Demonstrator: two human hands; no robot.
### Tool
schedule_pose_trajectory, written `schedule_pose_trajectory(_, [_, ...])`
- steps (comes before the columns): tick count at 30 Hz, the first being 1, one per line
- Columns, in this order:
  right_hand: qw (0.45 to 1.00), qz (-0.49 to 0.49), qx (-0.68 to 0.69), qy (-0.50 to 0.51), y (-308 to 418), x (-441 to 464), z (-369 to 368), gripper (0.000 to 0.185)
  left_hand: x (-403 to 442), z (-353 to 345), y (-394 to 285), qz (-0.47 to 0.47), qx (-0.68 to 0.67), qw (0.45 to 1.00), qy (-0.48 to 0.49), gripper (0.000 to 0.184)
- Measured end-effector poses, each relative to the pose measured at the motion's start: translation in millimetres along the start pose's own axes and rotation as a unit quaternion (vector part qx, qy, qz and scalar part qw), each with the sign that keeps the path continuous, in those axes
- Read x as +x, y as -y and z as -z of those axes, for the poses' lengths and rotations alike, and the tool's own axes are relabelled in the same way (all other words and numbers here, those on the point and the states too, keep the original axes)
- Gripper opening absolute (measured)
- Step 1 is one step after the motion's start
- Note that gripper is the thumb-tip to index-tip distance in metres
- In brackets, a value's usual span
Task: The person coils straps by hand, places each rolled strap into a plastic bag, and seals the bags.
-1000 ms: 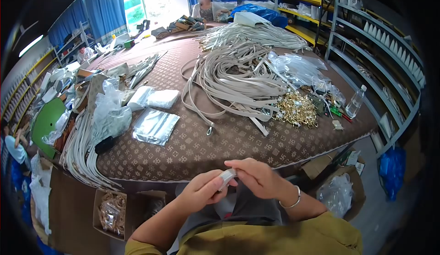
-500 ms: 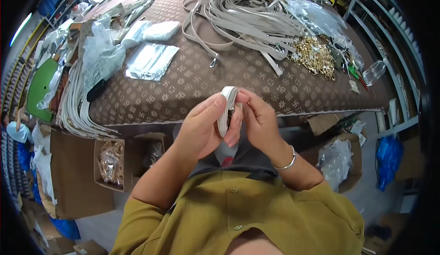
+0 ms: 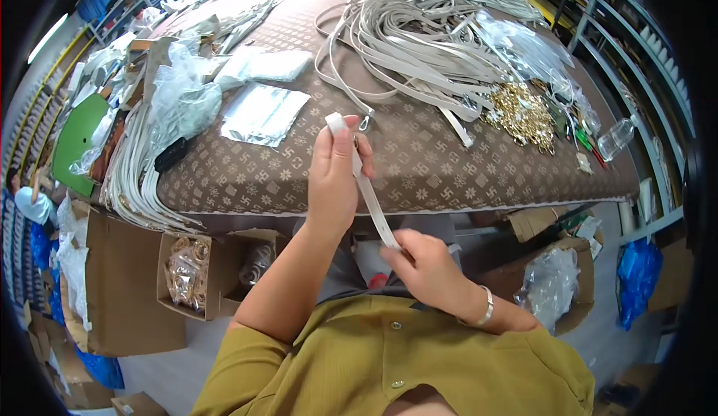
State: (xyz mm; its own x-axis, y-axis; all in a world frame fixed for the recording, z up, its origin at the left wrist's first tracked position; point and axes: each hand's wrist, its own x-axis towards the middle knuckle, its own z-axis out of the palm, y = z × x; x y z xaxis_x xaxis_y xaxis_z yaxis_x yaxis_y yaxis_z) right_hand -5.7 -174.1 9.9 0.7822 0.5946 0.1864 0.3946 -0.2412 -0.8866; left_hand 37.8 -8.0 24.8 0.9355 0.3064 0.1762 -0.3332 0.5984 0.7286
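My left hand (image 3: pixel 334 173) is closed round the looped upper part of a light strap (image 3: pixel 372 205), just in front of the table edge. From there the strap runs down to my right hand (image 3: pixel 423 265), which pinches its lower end between thumb and fingers. Beyond my left hand a metal snap hook (image 3: pixel 365 123) lies on the patterned cloth, at the end of another strap. Farther back is a large pile of similar straps (image 3: pixel 419 38). What else my left fingers cover is hidden.
Left on the table are silvery plastic bags (image 3: pixel 264 114), clear plastic (image 3: pixel 183 90) and hanging white straps (image 3: pixel 129 169). Gold hardware (image 3: pixel 523 117) and a clear bottle (image 3: pixel 616 139) lie right. Cardboard boxes (image 3: pixel 134 289) stand below; a metal shelf (image 3: pixel 632 79) flanks the right. Another person (image 3: pixel 34 203) is far left.
My hands were together round the coiled strap. Now my right hand has moved down and towards me, drawing one end out straight, while my left hand holds the loop slightly higher and farther left.
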Motion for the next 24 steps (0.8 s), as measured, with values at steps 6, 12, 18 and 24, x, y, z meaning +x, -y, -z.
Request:
schedule_pose_trajectory(6, [0.927,0.174,-0.324,-0.069,45,17,54,0.013,-12,2,7,-0.113,0.464,0.84,0.258,0.025])
schedule_pose_trajectory(12, [0.971,0.077,-0.219,0.06,37,49,88,0.014,-22,-11,-38,0.033,0.483,0.789,0.379,0.037])
schedule_pose_trajectory(18, [0.951,-0.026,0.139,0.275,-9,61,85,0.029,-19,-5,-53,0.318,0.175,0.823,0.437,0.039])
schedule_pose_trajectory(24, [0.903,-0.019,0.411,0.123,-25,34,59,0.02,-14,-6,-58,0.273,-0.019,0.865,0.421,0.045])
